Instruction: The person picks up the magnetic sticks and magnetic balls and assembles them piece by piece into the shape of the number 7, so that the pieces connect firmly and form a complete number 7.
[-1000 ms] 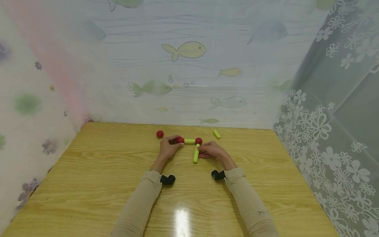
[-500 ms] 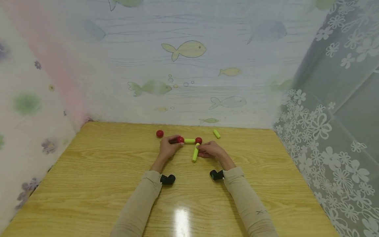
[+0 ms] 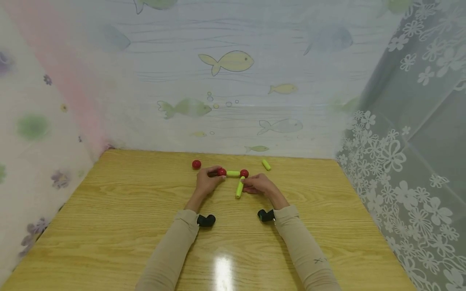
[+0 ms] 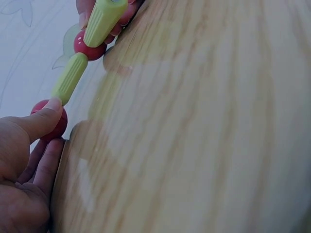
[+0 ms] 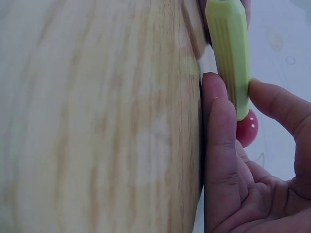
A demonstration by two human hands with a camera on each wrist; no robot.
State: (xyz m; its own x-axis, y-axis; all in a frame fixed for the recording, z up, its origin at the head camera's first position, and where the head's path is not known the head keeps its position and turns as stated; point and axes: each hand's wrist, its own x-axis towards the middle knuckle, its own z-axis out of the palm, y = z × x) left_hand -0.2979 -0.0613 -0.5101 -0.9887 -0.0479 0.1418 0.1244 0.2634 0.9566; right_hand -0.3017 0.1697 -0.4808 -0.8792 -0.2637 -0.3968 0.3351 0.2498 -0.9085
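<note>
My left hand [image 3: 208, 180] pinches a red ball [image 3: 222, 172] between thumb and fingers. A short yellow-green ribbed rod [image 3: 233, 173] runs from that ball to a second red ball [image 3: 244, 173]. My right hand [image 3: 260, 184] pinches another yellow-green rod [image 3: 240, 188], whose far end meets the second ball and whose near end points toward me. In the right wrist view the thumb and fingers hold this rod [image 5: 231, 58] from both sides, with the red ball [image 5: 248, 128] partly hidden behind it. The left wrist view shows the joining rod [image 4: 70, 77] between both balls.
A loose red ball [image 3: 196, 164] lies left of my left hand. Another yellow-green rod [image 3: 266, 165] lies at the back right of the wooden table [image 3: 233, 242]. A fish-patterned curtain [image 3: 225, 101] hangs behind the table's far edge.
The near end of the rod in my right hand has swung slightly to the left, and the right wrist has shifted a little left. My left hand keeps its place.
</note>
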